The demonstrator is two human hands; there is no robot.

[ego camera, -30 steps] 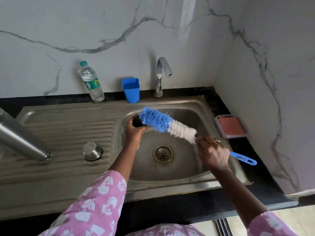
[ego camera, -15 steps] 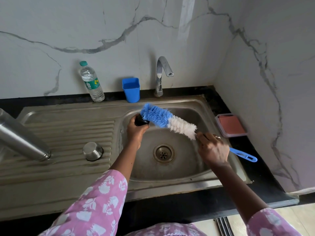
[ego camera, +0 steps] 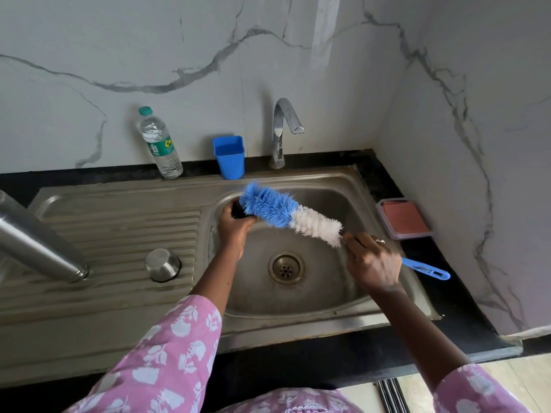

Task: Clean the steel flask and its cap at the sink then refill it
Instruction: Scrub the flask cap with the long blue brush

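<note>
One cap (ego camera: 237, 210): black, above sink (ego camera: 298, 302)
Left grip (ego camera: 235, 226): curled round cap
Right grip (ego camera: 372, 263): clasps brush (ego camera: 286, 210) handle, bristles at cap

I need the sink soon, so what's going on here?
A person is cleaning at the sink. The left hand holds a small dark cap over the basin. The right hand holds a brush just below its bristles, blue tip against the cap. The steel flask lies on the drainboard beside an upturned steel cup. No water shows at the tap.
</note>
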